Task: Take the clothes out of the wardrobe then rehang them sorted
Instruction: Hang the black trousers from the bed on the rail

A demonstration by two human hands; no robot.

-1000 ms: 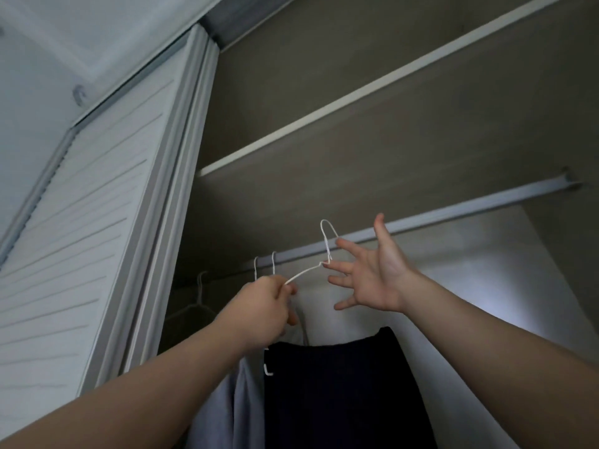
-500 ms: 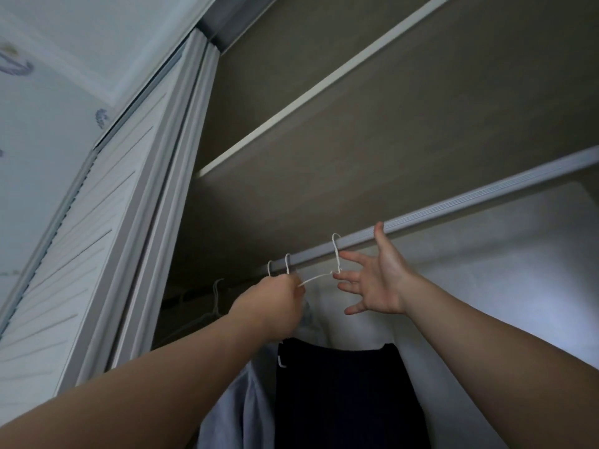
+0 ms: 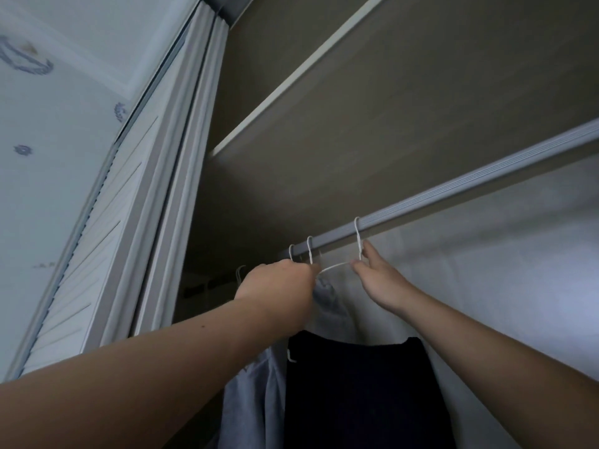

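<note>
Your white hanger (image 3: pixel 334 266) has its hook over the rail (image 3: pixel 453 196), to the right of two other white hooks (image 3: pixel 309 251) already on that rail. Your left hand (image 3: pixel 278 283) is curled in a fist just under the rail, gripping the hanger's wire shoulder. Your right hand (image 3: pixel 379 280) reaches up to the rail too, thumb and forefinger pinching the hanger's neck right below its hook, the other fingers loosely bent. A dark garment (image 3: pixel 356 384) hangs below the rail between your forearms, with a pale blue garment (image 3: pixel 252 400) touching its left side.
</note>
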